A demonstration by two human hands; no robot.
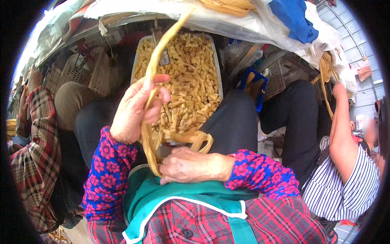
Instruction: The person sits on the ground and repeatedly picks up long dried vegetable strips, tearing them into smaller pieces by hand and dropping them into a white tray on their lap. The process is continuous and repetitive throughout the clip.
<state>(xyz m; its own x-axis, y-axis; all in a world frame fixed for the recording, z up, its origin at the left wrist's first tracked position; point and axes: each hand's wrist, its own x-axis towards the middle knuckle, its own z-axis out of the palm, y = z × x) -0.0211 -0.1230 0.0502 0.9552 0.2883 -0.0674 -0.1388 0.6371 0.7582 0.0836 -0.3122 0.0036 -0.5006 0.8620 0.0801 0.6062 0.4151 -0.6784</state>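
Observation:
A long, soft, yellow-tan strip (158, 55), apparently a fibrous vegetable, runs upward from my left hand (131, 106), pinched between thumb and fingers. Its lower length hangs down to my right hand (192, 164), which is closed on it at my lap, over a green apron (182, 192). More of the strip loops (204, 140) beyond my right knuckles; the fingertips there are partly hidden. Between my knees stands a pale tray (217, 61) heaped with short cut pieces (189, 73) of similar material. A flat metal blade (164, 58) on an upright shows behind the strip.
White plastic sheeting (128, 9) covers the surface ahead, bearing more strips (228, 6) and a blue cloth (292, 21). A blue container (262, 91) is right of my knee. One person in plaid (39, 122) sits left; another in stripes (329, 189) holds strips (326, 68) at right.

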